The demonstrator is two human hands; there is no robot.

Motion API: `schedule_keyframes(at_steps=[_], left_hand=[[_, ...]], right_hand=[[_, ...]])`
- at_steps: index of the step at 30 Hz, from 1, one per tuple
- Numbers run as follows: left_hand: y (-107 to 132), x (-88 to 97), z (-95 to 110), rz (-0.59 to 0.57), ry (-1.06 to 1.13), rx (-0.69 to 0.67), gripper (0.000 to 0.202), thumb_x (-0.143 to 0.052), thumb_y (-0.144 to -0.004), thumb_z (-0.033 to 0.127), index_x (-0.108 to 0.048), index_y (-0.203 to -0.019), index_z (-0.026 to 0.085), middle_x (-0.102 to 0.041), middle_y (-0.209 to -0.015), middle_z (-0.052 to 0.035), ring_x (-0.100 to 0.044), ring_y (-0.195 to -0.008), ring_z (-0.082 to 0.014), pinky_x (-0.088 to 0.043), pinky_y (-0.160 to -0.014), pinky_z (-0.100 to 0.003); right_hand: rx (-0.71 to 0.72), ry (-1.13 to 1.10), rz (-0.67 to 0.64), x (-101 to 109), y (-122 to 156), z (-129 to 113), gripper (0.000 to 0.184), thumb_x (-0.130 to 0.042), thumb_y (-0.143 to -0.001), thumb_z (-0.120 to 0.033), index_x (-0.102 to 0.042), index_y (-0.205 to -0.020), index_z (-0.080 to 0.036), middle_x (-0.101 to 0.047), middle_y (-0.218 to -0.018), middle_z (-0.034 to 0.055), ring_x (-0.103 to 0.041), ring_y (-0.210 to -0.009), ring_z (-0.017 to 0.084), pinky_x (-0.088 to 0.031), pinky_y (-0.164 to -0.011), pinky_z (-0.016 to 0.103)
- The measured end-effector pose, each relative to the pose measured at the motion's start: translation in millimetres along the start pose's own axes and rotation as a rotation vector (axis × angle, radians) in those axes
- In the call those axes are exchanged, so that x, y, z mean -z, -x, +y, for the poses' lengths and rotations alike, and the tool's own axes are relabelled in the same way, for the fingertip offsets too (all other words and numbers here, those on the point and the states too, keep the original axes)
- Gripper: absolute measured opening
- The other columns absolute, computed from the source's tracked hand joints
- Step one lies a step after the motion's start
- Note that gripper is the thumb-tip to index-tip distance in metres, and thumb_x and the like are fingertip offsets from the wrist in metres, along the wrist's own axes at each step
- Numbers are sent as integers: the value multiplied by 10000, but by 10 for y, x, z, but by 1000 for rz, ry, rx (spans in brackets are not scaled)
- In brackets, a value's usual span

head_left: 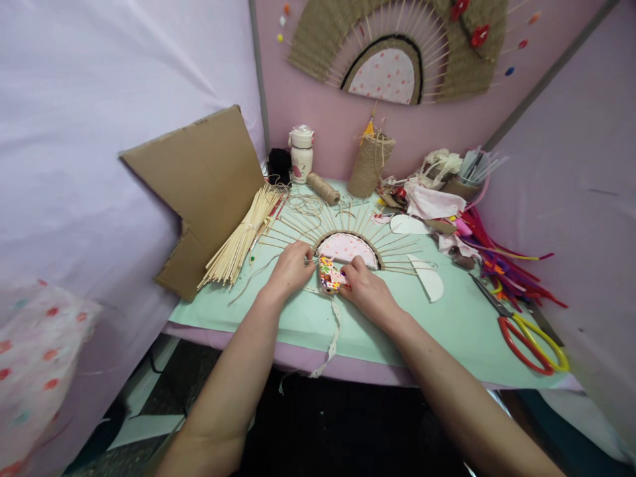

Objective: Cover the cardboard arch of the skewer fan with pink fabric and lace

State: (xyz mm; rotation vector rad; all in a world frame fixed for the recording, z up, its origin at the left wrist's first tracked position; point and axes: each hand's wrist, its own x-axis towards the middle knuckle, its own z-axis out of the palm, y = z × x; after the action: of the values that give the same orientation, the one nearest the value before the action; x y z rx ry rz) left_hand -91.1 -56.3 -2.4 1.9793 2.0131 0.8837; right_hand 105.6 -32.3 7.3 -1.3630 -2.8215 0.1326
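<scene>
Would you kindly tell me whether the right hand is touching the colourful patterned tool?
Touching: in the head view, the right hand grips the colourful patterned tool at its right-hand end.

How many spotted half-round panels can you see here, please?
2: the upper panel is in the wall fan; the lower panel is in the table fan, just beyond the right hand. Others may be hidden among the fabric scraps.

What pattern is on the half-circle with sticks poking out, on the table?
The pale pink, cloth-like half-circle has reddish dots, best seen in the head view.
</scene>
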Motion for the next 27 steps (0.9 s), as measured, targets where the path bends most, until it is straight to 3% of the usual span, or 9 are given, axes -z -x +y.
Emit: schedule_keyframes(at_steps=[9, 27], left_hand=[[-6, -28, -42, 2, 16, -17, 124, -525, -720, 98, -497, -731, 218, -617, -855, -46, -570, -876, -222, -451, -816, -350], [-19, -7, -21, -3, 15, -6, 131, -519, -708, 88, -498, -721, 217, -636, -881, -56, -575, -894, -229, -454, -832, -359]], right_hand=[[-13, -7, 14, -3, 43, 41, 201, -555, -917, -335, -569, -1045, -180, -515, -1120, 72, -590, -802, 164, -298, -542, 281], [-71, -7, -17, 40, 110, 55, 217, -533, -929, -327, -567, -1071, -167, -508, -1140, 77, -592, -836, 171, -322, -572, 287]])
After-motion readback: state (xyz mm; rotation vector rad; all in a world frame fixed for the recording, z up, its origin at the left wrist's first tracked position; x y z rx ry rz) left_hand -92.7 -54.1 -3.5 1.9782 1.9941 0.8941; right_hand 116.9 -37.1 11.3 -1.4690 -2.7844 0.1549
